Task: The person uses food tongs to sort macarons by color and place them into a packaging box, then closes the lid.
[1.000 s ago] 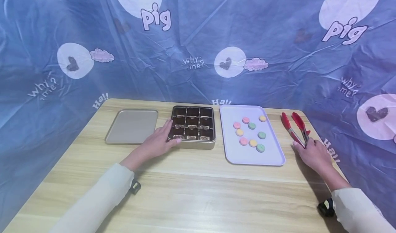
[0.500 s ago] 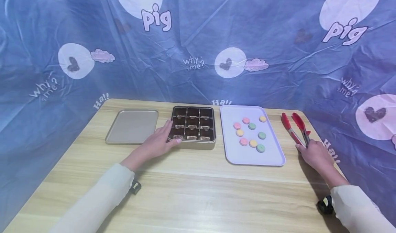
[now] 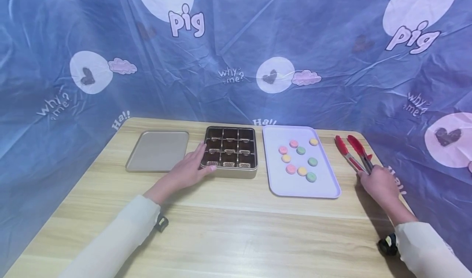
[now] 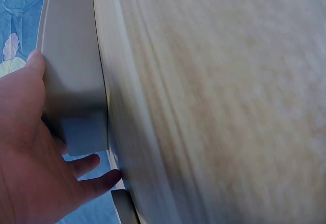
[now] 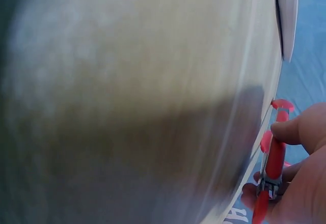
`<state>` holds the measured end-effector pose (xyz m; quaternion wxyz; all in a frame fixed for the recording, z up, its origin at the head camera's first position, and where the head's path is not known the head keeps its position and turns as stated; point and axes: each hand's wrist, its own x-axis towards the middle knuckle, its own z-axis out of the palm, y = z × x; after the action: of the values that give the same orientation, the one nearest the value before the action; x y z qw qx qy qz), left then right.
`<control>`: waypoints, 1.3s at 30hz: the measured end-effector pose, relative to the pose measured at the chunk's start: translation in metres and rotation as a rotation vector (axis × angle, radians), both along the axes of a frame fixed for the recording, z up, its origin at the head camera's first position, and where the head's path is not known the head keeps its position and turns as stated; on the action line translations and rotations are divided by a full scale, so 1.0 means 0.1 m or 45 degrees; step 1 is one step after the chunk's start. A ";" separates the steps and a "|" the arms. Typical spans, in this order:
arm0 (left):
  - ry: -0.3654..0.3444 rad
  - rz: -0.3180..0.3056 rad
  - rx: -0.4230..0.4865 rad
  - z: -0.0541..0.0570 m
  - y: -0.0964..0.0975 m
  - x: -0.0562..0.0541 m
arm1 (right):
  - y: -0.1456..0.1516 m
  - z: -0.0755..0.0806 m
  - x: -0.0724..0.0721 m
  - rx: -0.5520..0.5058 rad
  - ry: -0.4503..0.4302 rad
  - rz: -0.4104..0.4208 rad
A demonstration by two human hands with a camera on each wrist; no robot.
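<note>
A bronze-coloured baking pan (image 3: pixel 233 173) with a dark divided insert (image 3: pixel 229 146) stands at the table's back middle. Against its left front corner rests my left hand (image 3: pixel 189 168), fingers extended along the side and thumb at the front. The left wrist view shows that hand (image 4: pixel 30 158) beside the pan's wall (image 4: pixel 74 56). At the right, my right hand (image 3: pixel 380 184) grips red-tipped tongs (image 3: pixel 350 157) by the handles; their heads are spread apart and point to the back. In the right wrist view, thumb and fingers curl round the red-and-metal tongs (image 5: pixel 276 160).
Between pan and tongs lies a pale lilac tray (image 3: pixel 280 185) with scattered macaron-like rounds, pink (image 3: pixel 291 169), yellow (image 3: pixel 302 171) and green (image 3: pixel 311 177). A flat bronze-coloured lid or tray (image 3: pixel 158 151) lies left of the pan. Blue printed cloth (image 3: pixel 228 93) hangs behind the wooden table (image 3: pixel 236 229).
My right hand has shifted slightly to the right on the tongs' handles, while the tong heads stay almost in place. The left hand, pan and tray have not visibly moved.
</note>
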<state>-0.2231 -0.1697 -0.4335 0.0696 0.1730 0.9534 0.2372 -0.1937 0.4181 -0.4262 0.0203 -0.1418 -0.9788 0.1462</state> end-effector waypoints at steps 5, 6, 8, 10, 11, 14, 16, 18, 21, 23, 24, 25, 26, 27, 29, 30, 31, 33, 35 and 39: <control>-0.005 0.005 -0.004 0.00 -0.01 0.00 | -0.01 0.00 0.01 0.013 0.083 -0.013; -0.005 0.005 -0.003 0.00 -0.01 0.00 | 0.00 0.00 0.01 0.008 0.089 -0.011; -0.003 0.002 -0.002 -0.01 -0.01 0.00 | 0.00 0.00 0.01 0.003 0.101 0.002; -0.003 0.002 -0.001 -0.01 -0.01 0.00 | 0.01 0.01 0.00 0.000 0.112 0.024; -0.004 0.002 -0.002 -0.01 -0.01 0.00 | 0.01 0.01 -0.01 0.004 0.116 0.036; -0.008 0.008 0.003 -0.01 -0.01 0.00 | 0.01 0.04 -0.04 0.017 0.116 0.058; -0.009 0.011 0.005 -0.01 -0.01 0.01 | 0.01 0.06 -0.05 0.019 0.090 0.046; -0.007 0.009 0.006 0.00 -0.01 0.01 | 0.00 0.08 -0.06 0.012 0.051 0.024; -0.002 0.007 -0.001 -0.01 -0.01 0.00 | 0.00 0.11 -0.06 -0.004 -0.019 -0.028; -0.002 0.008 -0.004 -0.02 -0.01 0.00 | 0.00 0.12 -0.06 -0.008 -0.057 -0.064; -0.004 0.010 -0.003 -0.02 -0.01 0.00 | 0.01 0.12 -0.06 -0.007 -0.073 -0.080; -0.005 0.012 -0.002 -0.02 -0.01 0.00 | 0.01 0.12 -0.06 -0.004 -0.083 -0.093; -0.007 0.013 -0.001 -0.02 -0.01 0.00 | 0.01 0.12 -0.06 -0.002 -0.088 -0.105; -0.007 0.016 -0.001 -0.02 -0.01 0.00 | 0.02 0.12 -0.06 0.000 -0.091 -0.114; -0.009 0.019 0.002 -0.01 0.00 0.00 | 0.02 0.11 -0.06 -0.001 -0.092 -0.131; -0.008 0.018 0.005 -0.01 0.00 0.00 | 0.02 0.11 -0.05 -0.001 -0.094 -0.138; -0.008 0.017 0.006 -0.01 0.00 0.00 | 0.03 0.11 -0.05 -0.003 -0.097 -0.145; -0.012 0.021 0.009 0.00 0.00 0.00 | 0.04 0.09 -0.05 -0.008 -0.100 -0.150; -0.015 0.023 0.012 0.00 0.01 0.00 | 0.04 0.09 -0.04 -0.009 -0.100 -0.146; -0.018 0.031 0.015 0.00 0.00 0.00 | 0.01 0.11 0.00 -0.008 -0.064 -0.112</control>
<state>-0.2235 -0.1693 -0.4338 0.0725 0.1600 0.9535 0.2449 -0.1937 0.4192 -0.4157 0.0015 -0.1883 -0.9714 0.1445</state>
